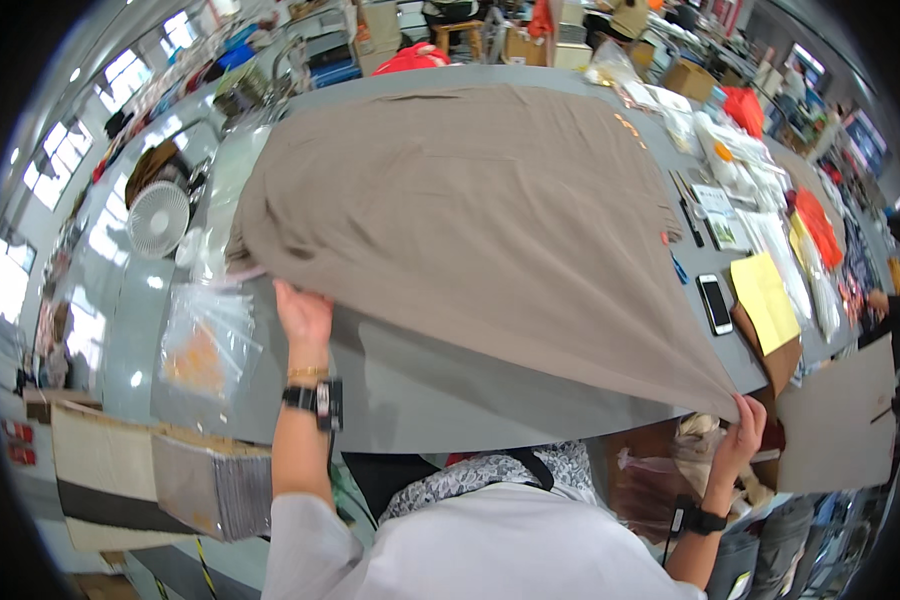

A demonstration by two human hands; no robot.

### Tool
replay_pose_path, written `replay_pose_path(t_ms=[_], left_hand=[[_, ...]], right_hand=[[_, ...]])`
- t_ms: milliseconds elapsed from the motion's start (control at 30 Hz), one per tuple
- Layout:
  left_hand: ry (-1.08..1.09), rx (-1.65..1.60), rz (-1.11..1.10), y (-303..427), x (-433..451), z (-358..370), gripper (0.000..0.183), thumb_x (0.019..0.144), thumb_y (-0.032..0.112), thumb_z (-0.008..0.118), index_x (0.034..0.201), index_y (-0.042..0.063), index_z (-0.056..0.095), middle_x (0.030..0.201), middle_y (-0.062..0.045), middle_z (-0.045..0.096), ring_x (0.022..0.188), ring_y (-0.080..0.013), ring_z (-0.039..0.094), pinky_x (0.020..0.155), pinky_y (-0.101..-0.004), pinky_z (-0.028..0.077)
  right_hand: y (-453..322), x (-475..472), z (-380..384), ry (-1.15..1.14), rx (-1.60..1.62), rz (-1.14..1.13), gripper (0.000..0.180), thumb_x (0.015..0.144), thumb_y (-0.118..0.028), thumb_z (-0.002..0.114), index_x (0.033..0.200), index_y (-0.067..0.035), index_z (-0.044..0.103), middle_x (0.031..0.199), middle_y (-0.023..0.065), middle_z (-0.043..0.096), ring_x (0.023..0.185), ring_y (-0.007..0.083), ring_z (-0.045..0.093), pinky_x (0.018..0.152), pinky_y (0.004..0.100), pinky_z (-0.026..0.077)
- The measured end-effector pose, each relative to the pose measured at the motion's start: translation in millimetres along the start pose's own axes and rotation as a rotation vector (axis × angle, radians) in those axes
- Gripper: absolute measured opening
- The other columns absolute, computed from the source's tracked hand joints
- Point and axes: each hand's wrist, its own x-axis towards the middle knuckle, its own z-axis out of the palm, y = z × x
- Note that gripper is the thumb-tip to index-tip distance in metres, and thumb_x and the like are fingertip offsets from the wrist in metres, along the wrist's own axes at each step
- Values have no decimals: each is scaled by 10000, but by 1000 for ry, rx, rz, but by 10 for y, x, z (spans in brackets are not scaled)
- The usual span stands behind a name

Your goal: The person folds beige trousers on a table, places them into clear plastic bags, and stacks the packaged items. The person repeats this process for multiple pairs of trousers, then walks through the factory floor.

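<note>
A large piece of taupe cloth (465, 217), wrinkled toward its left end, spreads over the grey table (390, 397). Its near edge runs taut on a slant between my hands. At the left part of that edge is my left hand (305, 311), palm up, its fingertips hidden under the cloth. My right hand (746, 431) pinches the near right corner and holds it out past the table's front edge. Small orange stickers (630, 131) mark the cloth's far right side.
Left of the cloth are clear plastic bags (206, 341) and a white fan (159, 219). A smartphone (714, 304), yellow paper (765, 302), a black pen (691, 223) and plastic packs (742, 161) lie to the right. A cardboard box (836, 420) stands beside my right hand. Another person's hand (877, 302) shows far right.
</note>
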Motion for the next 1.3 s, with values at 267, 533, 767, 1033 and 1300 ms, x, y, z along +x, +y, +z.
replay_pose_path(t_ms=[267, 533, 767, 1033, 1300], left_hand=[[185, -33, 46, 355, 1071, -667, 274, 998, 262, 749, 1145, 49, 662, 1058, -58, 716, 963, -194, 686, 853, -335, 580], [234, 162, 408, 1435, 1053, -1207, 464, 911, -21, 762, 1335, 70, 597, 907, -36, 672, 687, -114, 588, 579, -246, 458], [238, 654, 637, 2027, 440, -825, 444, 959, 4, 694, 1388, 43, 584, 1002, -26, 669, 842, -108, 627, 717, -236, 510], [-459, 1237, 856, 692, -317, 1258, 254, 953, 8, 692, 1201, 65, 699, 969, -35, 699, 814, -115, 638, 725, -276, 519], [-743, 1467, 1198, 197, -1253, 1886, 229, 857, -80, 673, 1062, 22, 682, 872, -95, 587, 784, -254, 580, 714, -363, 490]], right_hand=[[1247, -105, -346, 303, 581, 579, 429, 1006, 85, 453, 1354, -12, 682, 1288, 141, 690, 1167, 257, 684, 1022, 365, 564], [1973, 502, 94, 245, 670, 756, 297, 1093, -84, 563, 1353, 26, 657, 1290, 157, 697, 1141, 234, 699, 956, 339, 606], [1373, 1128, 434, 90, 686, 612, 302, 1056, -96, 607, 1336, 9, 646, 1267, 109, 690, 1116, 205, 688, 948, 321, 580], [-1868, 2037, 1913, -456, 672, -468, 292, 822, 60, 677, 1068, -63, 774, 1220, 110, 699, 1095, 262, 697, 939, 340, 554], [-3605, 1927, 2328, -750, 666, -994, 79, 808, -79, 734, 887, -83, 744, 1306, 88, 643, 902, 339, 697, 803, 452, 571]])
